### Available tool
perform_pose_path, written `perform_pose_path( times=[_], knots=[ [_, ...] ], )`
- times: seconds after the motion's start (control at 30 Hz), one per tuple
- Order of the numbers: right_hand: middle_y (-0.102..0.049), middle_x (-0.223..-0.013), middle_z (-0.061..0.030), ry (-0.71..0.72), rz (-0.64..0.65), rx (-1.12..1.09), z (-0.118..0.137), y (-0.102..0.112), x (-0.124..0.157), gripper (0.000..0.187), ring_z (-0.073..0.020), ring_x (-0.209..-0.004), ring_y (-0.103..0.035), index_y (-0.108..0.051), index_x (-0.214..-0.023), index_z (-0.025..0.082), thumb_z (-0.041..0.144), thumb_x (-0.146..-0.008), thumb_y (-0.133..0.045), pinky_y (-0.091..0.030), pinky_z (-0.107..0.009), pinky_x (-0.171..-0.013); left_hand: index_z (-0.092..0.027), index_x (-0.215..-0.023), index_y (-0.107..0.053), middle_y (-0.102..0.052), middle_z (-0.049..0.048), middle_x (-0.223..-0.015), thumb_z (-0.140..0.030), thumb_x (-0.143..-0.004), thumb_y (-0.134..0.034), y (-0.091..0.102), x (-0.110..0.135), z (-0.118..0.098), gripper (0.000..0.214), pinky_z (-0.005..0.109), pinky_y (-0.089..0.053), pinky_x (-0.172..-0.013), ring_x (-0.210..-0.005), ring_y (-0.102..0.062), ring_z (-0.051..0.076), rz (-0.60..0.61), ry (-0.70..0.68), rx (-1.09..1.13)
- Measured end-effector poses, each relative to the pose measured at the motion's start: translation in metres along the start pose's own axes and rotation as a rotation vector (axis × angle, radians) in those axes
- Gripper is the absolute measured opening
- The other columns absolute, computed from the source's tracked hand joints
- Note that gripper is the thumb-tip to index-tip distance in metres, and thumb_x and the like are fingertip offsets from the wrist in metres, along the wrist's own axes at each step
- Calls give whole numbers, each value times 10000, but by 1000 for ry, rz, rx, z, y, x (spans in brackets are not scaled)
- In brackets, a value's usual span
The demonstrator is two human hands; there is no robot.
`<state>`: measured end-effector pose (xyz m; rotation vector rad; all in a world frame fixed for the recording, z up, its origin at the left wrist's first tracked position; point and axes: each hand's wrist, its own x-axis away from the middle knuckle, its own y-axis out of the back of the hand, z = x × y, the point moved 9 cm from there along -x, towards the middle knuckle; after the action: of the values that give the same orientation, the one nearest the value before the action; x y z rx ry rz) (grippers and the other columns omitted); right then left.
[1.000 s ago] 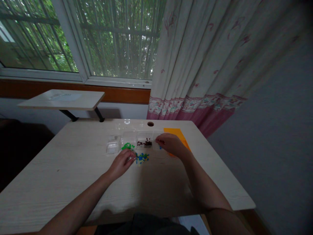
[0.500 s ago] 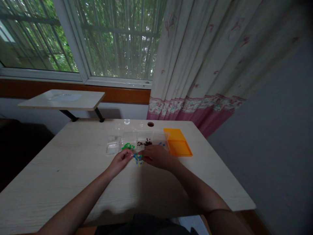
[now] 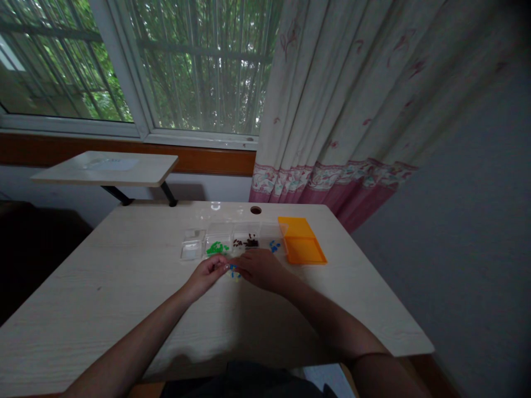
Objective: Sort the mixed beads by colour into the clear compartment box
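My left hand (image 3: 208, 272) is at the middle of the table, thumb and fingers drawn together in a pinch. Whatever lies between those fingertips is too small to make out. Facing it, my right hand (image 3: 262, 269) has its fingers curled down and closed, tips beside the left fingertips, their contents hidden. Small blue and yellow pieces (image 3: 235, 274) lie loose on the table under and between both hands. Just beyond, clear plastic boxes stand in a row: one holds green pieces (image 3: 217, 247), another dark brown pieces (image 3: 251, 241), and blue pieces (image 3: 274, 246) sit in the rightmost.
An open orange box (image 3: 307, 251) is right of the row, and a small clear container (image 3: 193, 247) ends it at the left. A raised shelf (image 3: 141, 170) stands at the table's back left corner. Behind the boxes is a round hole (image 3: 256, 210) in the tabletop.
My right hand has shifted slightly left and nearer to me, closing up to the left fingertips. More of the blue pieces in the right box now show, and less of the loose pile.
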<state>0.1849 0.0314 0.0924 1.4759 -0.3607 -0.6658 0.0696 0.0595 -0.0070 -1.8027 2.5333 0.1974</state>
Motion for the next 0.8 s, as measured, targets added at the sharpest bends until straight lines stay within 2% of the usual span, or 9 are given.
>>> perform_pose_path(
  times=[0.17,0.43,0.6,0.8],
  knots=[
    [-734,-856,-53,19,-17,0,1,-1,0,158,-157,-766,-639,-715,-1010,204,243,-935,-581,-383,-251,-656,-163,-769,-568,-474,-24,-684,-586,-843,-621,-3,0,-8,433,232,-331,-624,-657,-420,118,19,-9,-25],
    [-731,-868,-49,23,-29,1,-3,0,1,150,-162,-783,-647,-713,-1005,197,241,-936,-587,-387,-254,-658,-154,-789,-593,-503,-16,-710,-600,-864,-584,-4,2,-15,452,233,-353,-643,-682,-437,121,33,-10,-60],
    [-741,-927,-53,-28,-84,-13,-25,11,4,174,-160,-827,-655,-722,-1023,201,257,-955,-573,-412,-250,-700,-154,-840,-638,-600,25,-804,-557,-895,-566,3,0,-10,413,254,-402,-713,-762,-517,146,-8,-30,-123],
    [-751,-923,-65,-211,-166,34,-63,41,15,221,-170,-834,-659,-740,-1029,206,303,-970,-551,-415,-257,-708,-161,-862,-680,-648,46,-843,-518,-907,-570,9,-1,-14,376,279,-436,-763,-811,-576,168,-55,-101,-283]
  ],
)
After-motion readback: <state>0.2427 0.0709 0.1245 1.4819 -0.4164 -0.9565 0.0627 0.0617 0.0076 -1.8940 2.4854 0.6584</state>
